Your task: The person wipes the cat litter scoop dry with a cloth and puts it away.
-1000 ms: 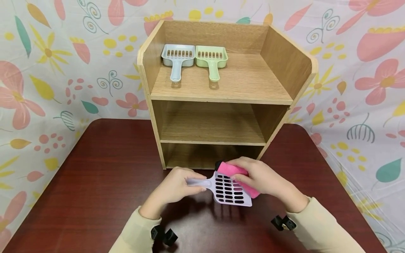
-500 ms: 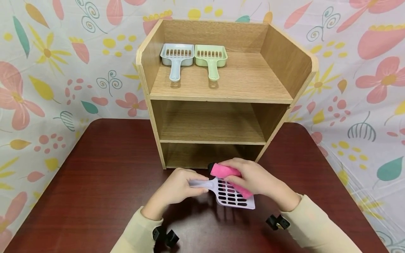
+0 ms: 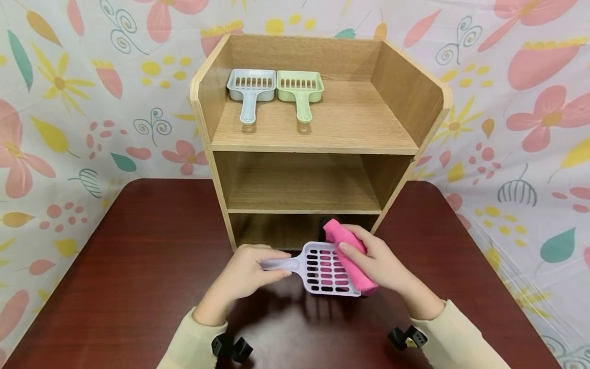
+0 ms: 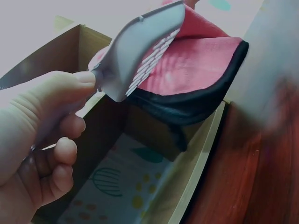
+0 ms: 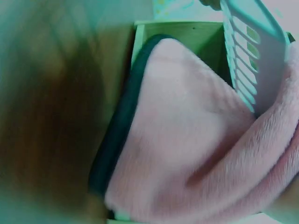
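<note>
A lavender litter scoop (image 3: 319, 266) with a slotted pan is held above the table, its handle pointing left. My left hand (image 3: 251, 271) pinches that handle between thumb and fingers. In my right hand (image 3: 378, 259) is a pink cloth (image 3: 352, 253), gripped over the pan's right end. Pink shows through many of the slots, so part of the cloth lies behind the pan. The left wrist view shows the cloth's dark border (image 4: 187, 114) hanging below the scoop. Fluffy cloth (image 5: 187, 121) fills much of the right wrist view, against the slotted pan (image 5: 268, 60).
A wooden shelf unit (image 3: 313, 146) stands behind the hands at the back of the dark red table (image 3: 138, 266). On its top level a blue litter scoop (image 3: 249, 97) and a green litter scoop (image 3: 301, 97) lie side by side, handles forward. Patterned fabric (image 3: 507, 128) hangs behind.
The cloth has gone from the pan's upper edge near the handle to its right end, now standing more upright. The scoop has shifted left and up slightly. Both hands keep their hold.
</note>
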The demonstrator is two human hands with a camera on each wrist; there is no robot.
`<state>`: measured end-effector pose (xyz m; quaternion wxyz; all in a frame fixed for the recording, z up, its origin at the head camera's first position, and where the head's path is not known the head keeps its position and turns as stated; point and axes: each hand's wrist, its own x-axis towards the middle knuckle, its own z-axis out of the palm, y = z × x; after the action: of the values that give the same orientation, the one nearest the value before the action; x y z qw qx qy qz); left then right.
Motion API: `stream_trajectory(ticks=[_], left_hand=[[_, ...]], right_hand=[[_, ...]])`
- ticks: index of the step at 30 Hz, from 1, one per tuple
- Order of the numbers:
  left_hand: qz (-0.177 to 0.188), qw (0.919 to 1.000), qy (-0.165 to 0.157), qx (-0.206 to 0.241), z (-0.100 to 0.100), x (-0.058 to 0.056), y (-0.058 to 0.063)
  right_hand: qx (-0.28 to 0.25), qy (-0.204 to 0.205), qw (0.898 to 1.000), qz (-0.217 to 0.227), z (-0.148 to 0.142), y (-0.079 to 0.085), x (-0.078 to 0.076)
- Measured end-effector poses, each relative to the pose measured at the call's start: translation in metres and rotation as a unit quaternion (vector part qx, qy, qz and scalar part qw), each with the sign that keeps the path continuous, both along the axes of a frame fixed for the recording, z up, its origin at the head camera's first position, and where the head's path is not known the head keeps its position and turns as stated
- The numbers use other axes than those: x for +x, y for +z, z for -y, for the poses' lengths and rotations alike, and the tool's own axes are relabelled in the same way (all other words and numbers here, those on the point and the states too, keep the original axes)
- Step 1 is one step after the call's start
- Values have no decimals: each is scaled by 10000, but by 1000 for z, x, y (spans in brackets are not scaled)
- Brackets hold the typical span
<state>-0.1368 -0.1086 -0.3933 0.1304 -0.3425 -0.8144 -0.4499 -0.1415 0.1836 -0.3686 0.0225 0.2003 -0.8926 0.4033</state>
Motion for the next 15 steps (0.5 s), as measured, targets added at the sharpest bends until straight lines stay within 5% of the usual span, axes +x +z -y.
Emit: stream_trajectory(ticks=[3, 8, 15], left_hand=[[-134, 9998, -37, 126, 1, -1, -1], [-408, 9989, 16, 217, 1, -2, -1], [-529, 9975, 143, 436, 2, -3, 0]], right_hand=[[-805, 201, 9952, 517, 0, -5, 4], [-1956, 182, 9719, 1297, 4, -4, 9], [-2836, -102, 9496, 1328, 14, -1, 17]])
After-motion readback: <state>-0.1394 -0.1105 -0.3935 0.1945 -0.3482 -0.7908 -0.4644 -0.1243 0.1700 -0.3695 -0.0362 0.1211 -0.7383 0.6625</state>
